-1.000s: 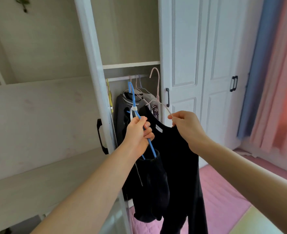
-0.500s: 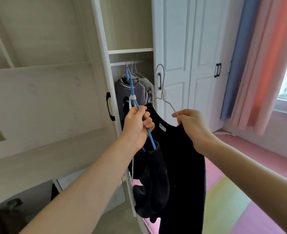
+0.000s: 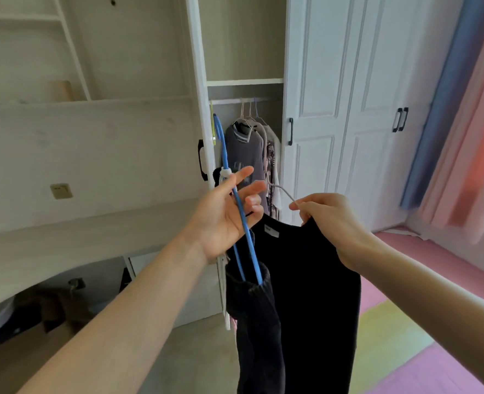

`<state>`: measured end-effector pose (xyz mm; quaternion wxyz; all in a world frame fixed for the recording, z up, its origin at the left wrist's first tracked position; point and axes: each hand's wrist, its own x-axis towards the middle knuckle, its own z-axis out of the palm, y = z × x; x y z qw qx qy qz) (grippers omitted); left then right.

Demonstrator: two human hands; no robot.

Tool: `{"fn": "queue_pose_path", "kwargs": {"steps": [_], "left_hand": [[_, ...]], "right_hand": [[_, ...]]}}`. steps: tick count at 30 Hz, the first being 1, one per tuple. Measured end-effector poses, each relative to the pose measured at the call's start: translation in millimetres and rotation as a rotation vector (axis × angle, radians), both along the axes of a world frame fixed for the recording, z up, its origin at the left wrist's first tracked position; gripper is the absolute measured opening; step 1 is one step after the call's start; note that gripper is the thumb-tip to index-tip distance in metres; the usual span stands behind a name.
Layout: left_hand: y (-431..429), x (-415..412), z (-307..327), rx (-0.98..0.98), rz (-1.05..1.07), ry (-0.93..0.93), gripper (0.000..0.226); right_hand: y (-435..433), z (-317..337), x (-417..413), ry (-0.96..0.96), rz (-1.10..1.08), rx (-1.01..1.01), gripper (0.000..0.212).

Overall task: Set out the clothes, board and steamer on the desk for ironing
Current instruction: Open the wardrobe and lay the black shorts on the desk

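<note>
**A:** Where are the clothes?

**B:** Near us, in mid-air before the open wardrobe, to the right of the desk. The black top hangs from a pale wire hanger. The right hand pinches that hanger together with the shoulder cloth. A dark bunched garment hangs on the blue hanger, which lies across the left hand, its fingers loose and spread.

**A:** How will they handle?

**B:** Soft, light and limp, I judge. The thin hangers could twist or slip, so grip each at the neck, just under the hook.

**A:** Anything unclear?

**B:** Both hems run off the bottom edge. I cannot tell what the bunched garment is. No board or steamer is in view.
</note>
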<state>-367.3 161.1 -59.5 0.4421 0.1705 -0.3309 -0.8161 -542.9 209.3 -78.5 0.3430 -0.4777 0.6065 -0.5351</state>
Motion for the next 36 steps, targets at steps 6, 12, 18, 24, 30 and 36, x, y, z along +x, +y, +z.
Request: {"fn": "queue_pose_path", "kwargs": {"steps": [6, 12, 18, 24, 30, 36], "left_hand": [[35.0, 14.2, -3.8, 0.053, 0.076, 0.203, 0.020], [62.2, 44.4, 2.6, 0.010, 0.191, 0.143, 0.023], [72.6, 81.7, 1.9, 0.059, 0.294, 0.088, 0.029], [63.7, 126.7, -9.5, 0.115, 0.365, 0.041, 0.039], [37.3, 185.8, -9.7, 0.111, 0.456, 0.193, 0.033], [9.4, 257.1, -0.6, 0.051, 0.592, 0.272, 0.039]], "right_hand": [[22.0, 5.1, 8.4, 0.038, 0.142, 0.033, 0.021], [23.7, 6.8, 33.5, 0.156, 0.266, -0.006, 0.028], [10.7, 23.4, 62.4, -0.014, 0.356, 0.087, 0.026], [-7.8, 41.8, 120.2, -0.053, 0.433, 0.010, 0.025], [-17.0, 48.9, 198.8, 0.014, 0.571, -0.054, 0.026], [-36.3, 28.8, 280.0, 0.193, 0.593, -0.119, 0.021]]}}
